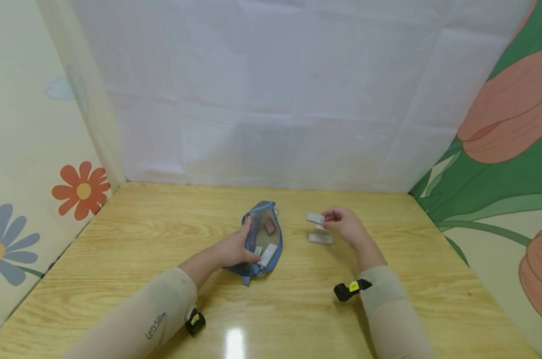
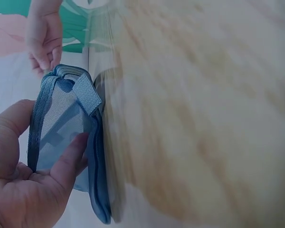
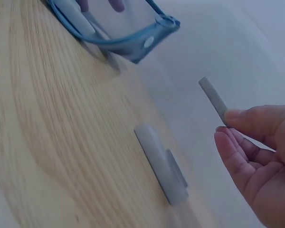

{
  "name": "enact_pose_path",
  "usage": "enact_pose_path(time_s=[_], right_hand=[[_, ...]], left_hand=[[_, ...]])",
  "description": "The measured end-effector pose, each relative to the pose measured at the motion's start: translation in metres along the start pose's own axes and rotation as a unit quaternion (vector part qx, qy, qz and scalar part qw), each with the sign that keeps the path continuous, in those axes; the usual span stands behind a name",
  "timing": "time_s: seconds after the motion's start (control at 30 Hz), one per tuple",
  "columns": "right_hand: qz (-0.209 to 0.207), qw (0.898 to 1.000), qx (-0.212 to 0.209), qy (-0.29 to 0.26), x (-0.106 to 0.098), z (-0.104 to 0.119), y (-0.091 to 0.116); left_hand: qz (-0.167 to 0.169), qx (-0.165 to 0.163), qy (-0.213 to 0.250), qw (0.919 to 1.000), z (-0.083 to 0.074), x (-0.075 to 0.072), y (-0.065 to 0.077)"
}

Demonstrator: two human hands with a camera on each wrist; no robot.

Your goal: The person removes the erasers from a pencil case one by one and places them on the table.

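A blue zip pouch (image 1: 278, 245) with mesh sides lies on the table, its mouth gaping. My left hand (image 1: 228, 249) grips its left side, thumb and fingers spread along the rim. Inside show a white block (image 1: 268, 255) and a small reddish-brown block (image 1: 269, 226). To the right, my right hand (image 1: 348, 228) pinches one end of a thin pale grey flat block (image 3: 213, 97) between thumb and fingertips, held up over the table. Below it on the tabletop lies a thicker white block (image 3: 154, 156), with a thinner pale piece (image 3: 176, 168) close alongside.
The wood-grain table (image 1: 163, 214) ends at a white sheet (image 1: 271, 124) hung behind. Printed flower panels stand at both sides, with a red flower (image 1: 83, 190) on the left one. Black wrist cameras (image 1: 195, 321) sit on both sleeves.
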State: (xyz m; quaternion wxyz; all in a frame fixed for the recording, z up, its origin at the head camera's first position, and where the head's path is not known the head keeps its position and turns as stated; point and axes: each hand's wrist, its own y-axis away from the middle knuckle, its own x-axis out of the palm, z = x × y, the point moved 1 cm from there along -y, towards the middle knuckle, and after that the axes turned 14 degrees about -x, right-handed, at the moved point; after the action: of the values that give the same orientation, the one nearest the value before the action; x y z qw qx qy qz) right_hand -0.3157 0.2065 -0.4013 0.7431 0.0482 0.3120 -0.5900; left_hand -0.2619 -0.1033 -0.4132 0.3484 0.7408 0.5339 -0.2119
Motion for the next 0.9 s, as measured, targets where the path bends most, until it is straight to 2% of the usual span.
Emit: enact_pose_path(time_s=[0.27, 0.47, 0.57, 0.73, 0.9], right_hand=[[-0.015, 0.999, 0.046, 0.006, -0.016, -0.021, 0.009], [-0.013, 0.998, 0.059, 0.007, -0.026, -0.034, 0.016], [-0.022, 0.997, 0.067, -0.019, -0.030, -0.041, 0.019], [-0.043, 0.992, 0.106, -0.054, -0.034, -0.049, 0.025], [-0.034, 0.992, 0.119, -0.003, -0.037, -0.055, 0.025]], left_hand=[[-0.001, 0.003, 0.006, 1.0000, -0.001, 0.000, 0.001], [0.004, -0.001, -0.002, 1.0000, -0.002, -0.001, 0.003], [0.008, -0.010, 0.005, 0.9999, -0.002, 0.000, 0.001], [0.008, -0.015, 0.008, 0.9998, 0.000, 0.001, -0.002], [0.012, -0.020, 0.008, 0.9997, 0.001, 0.001, -0.004]])
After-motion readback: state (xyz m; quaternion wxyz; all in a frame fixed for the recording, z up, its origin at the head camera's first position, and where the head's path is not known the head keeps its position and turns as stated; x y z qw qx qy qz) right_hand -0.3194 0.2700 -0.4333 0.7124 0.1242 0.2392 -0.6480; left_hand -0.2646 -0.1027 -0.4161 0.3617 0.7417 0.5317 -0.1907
